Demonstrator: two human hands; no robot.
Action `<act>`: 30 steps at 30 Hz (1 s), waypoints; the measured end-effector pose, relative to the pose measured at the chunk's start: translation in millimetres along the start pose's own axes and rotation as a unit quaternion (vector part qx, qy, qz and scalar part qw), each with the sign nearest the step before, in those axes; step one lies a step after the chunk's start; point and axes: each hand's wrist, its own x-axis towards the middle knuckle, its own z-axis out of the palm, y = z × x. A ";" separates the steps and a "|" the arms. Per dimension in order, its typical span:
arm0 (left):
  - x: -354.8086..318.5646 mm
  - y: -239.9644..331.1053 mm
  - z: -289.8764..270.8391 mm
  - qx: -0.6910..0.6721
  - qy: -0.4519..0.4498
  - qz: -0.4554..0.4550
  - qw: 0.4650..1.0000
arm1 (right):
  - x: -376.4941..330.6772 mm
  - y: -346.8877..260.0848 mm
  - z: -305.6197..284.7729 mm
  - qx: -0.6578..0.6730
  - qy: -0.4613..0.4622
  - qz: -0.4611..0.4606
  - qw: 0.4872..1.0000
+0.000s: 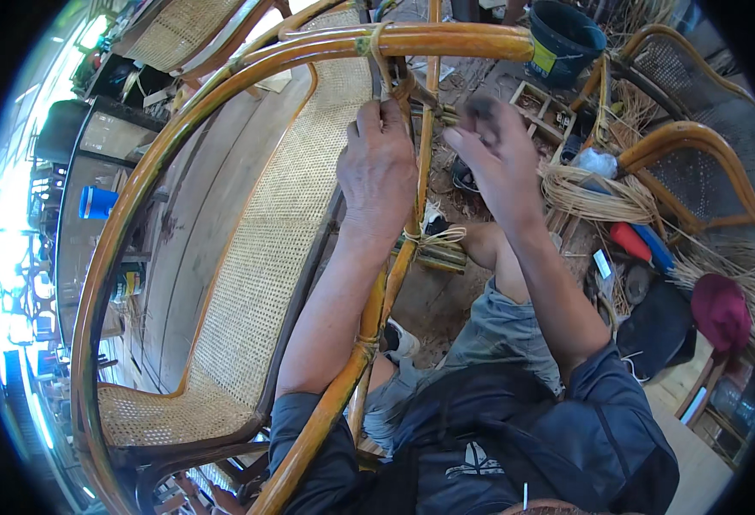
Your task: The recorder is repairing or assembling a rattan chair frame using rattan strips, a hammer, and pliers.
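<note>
A rattan chair frame [180, 137] with a woven cane seat and back [283, 223] lies tilted in front of me. My left hand [379, 163] grips a thin upright rattan rod [425, 163] just below a joint bound with cane strip [394, 73]. My right hand [496, 154] is raised beside that joint, fingers blurred and pinched near the end of the cane strip; whether it holds the strip I cannot tell for sure. A second cane binding [433, 239] sits lower on the rod.
A dark blue bucket [563, 39] stands at the top. A coil of cane strips [596, 196] and more rattan chairs [695, 146] lie on the right, with a red-handled tool [630, 240] and a maroon cap [721, 311]. My legs are below the frame.
</note>
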 end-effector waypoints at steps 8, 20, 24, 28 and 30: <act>-1.2 -1.2 -0.5 -0.029 -0.012 -0.014 0.999 | 75.1 36.8 36.8 -0.149 0.009 -0.136 0.979; -7.1 -8.2 4.8 -0.108 0.043 -0.042 0.992 | 79.5 26.6 38.7 -0.170 -0.075 -0.105 0.977; -7.8 -16.3 2.7 -0.149 0.081 -0.041 0.985 | 76.6 22.0 41.6 -0.204 -0.075 -0.093 0.972; 0.9 -11.5 -35.1 -0.374 -0.021 -0.116 0.920 | 83.4 25.5 29.9 -0.225 -0.074 -0.095 0.967; 1.3 -9.6 -87.1 -0.636 -0.145 -0.125 0.747 | 85.6 31.8 29.9 -0.225 -0.068 -0.107 0.966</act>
